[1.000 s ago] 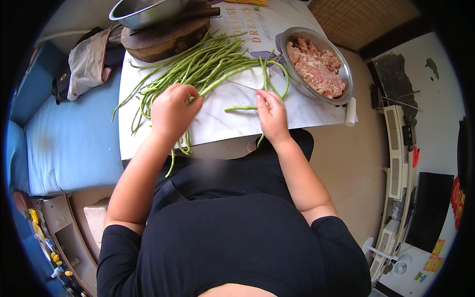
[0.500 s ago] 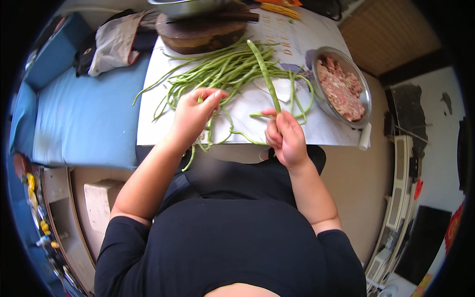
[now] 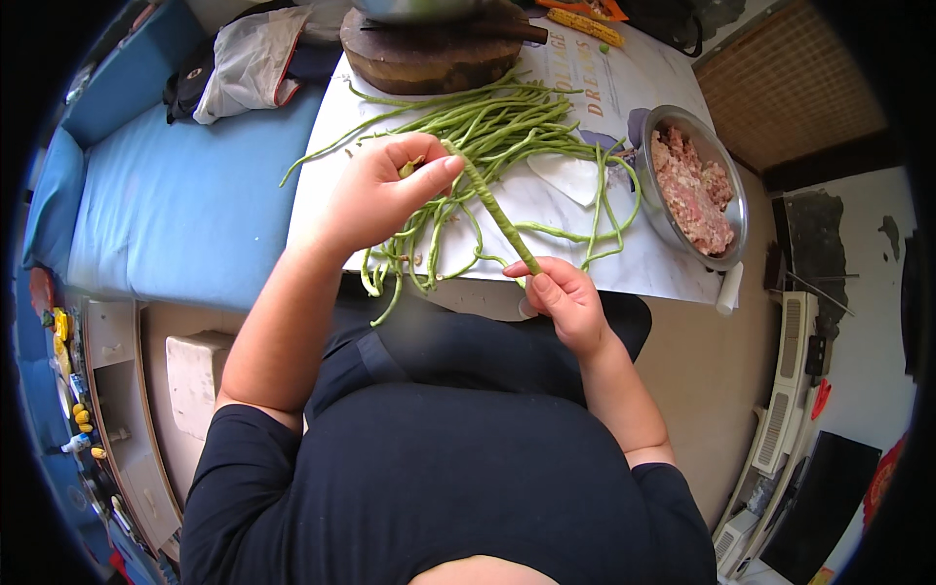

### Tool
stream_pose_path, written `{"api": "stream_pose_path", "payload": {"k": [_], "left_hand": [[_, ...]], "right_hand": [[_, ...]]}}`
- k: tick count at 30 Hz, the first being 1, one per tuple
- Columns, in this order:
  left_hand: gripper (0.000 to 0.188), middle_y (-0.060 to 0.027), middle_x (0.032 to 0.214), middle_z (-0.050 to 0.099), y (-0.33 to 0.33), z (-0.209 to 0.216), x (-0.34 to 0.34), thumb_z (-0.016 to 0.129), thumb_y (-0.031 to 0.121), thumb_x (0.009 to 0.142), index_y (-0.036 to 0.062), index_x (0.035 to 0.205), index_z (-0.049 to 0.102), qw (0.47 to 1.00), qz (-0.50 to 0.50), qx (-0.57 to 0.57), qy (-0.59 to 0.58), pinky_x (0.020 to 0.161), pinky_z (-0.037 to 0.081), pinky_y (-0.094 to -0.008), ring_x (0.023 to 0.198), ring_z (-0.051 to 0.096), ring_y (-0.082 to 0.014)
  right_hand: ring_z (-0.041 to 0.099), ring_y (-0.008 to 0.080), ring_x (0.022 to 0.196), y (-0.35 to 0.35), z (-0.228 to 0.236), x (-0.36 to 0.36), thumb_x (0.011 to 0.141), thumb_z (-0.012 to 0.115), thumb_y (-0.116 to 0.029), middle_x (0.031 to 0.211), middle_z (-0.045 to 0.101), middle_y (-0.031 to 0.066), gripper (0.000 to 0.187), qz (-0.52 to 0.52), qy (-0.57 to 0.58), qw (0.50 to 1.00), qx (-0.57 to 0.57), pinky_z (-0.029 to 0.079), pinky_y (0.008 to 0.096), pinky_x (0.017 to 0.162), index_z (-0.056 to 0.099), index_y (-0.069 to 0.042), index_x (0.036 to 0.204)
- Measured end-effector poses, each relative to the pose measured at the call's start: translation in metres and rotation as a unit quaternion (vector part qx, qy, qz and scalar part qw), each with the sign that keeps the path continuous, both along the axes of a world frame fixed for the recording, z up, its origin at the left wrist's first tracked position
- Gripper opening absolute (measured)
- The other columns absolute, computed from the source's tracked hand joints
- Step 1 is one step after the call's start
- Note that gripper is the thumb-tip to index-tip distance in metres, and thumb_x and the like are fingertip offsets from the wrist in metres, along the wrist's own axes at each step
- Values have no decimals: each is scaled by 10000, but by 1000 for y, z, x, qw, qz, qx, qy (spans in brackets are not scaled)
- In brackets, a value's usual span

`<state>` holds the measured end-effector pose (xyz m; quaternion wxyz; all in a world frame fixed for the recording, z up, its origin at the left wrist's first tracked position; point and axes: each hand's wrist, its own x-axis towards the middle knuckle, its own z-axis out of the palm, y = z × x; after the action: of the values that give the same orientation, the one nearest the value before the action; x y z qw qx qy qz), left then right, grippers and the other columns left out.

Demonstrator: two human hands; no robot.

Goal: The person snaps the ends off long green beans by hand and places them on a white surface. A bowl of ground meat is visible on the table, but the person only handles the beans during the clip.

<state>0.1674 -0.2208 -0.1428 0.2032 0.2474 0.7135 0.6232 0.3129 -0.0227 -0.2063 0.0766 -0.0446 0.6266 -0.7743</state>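
A long green bean (image 3: 495,207) slants between my hands. Its lower end sits in the closed fingers of my right hand (image 3: 567,304), near the table's front edge. My left hand (image 3: 375,193) is closed at the bean's upper end, thumb tip against or just beside it; I cannot tell if they touch. A small yellowish-green bean scrap (image 3: 409,168) shows between its fingers. Behind and under the hands lies a pile of long beans (image 3: 507,115), some hanging over the front edge. Several loose beans (image 3: 575,236) curve across the table to the right.
A metal bowl of raw minced meat (image 3: 694,190) stands at the table's right edge. At the back, a round wooden chopping block (image 3: 424,58) carries a dark-handled knife and a metal basin. Beside them lies a yellow corn cob (image 3: 583,26). A blue sofa (image 3: 185,205) adjoins the left side.
My left hand has moved up and across to the bean's upper end. The bean has tilted over leftward, while my right hand has come down slightly. The whole view has shifted a little.
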Motion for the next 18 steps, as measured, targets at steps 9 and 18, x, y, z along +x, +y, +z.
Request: {"api": "stream_pose_path", "payload": {"k": [9,18], "left_hand": [[360,69,546,408,-6,-12,-12,548,389,834,100,625,498,991,-6,-16,-136,442,237,-174,480,325,-13],[311,13,603,361,2,-21,1,436,251,907,72,654,449,806,-151,429,-380,388,216,-198,415,280,-58]], "right_hand": [[289,42,524,2,-2,0,907,454,-203,592,362,-52,293,22,26,998,51,279,200,499,537,46,1036],[356,28,605,-3,-3,-17,887,505,-180,705,456,-56,184,-63,56,994,74,312,182,548,595,-26,931]]}}
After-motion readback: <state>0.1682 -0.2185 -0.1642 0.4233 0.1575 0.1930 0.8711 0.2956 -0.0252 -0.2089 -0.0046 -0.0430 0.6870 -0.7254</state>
